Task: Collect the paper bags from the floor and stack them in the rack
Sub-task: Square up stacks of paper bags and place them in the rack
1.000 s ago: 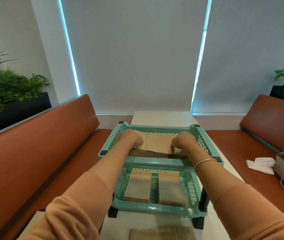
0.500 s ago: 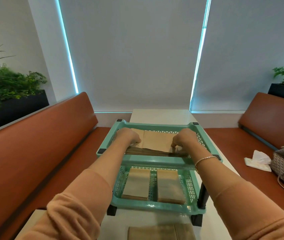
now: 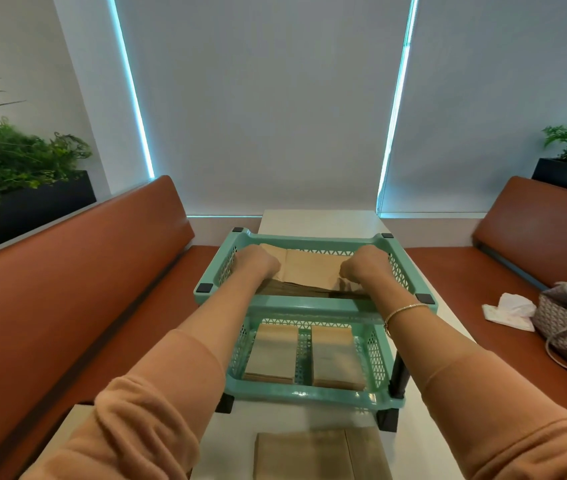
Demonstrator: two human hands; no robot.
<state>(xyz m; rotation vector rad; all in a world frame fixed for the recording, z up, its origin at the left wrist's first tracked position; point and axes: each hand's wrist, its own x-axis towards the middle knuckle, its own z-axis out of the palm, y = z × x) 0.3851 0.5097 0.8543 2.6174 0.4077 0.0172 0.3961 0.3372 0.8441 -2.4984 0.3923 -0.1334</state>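
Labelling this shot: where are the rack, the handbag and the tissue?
rack (image 3: 313, 396): head view, lower tray's front rim.
handbag (image 3: 559, 317): head view, woven side.
tissue (image 3: 512, 308): head view, crumpled middle.

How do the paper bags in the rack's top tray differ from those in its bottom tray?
The top tray's bags form one stack lying across the tray, gripped at both ends by the left hand and right hand. The bottom tray's bags sit in two separate side-by-side stacks, untouched. All are flat brown paper bags.
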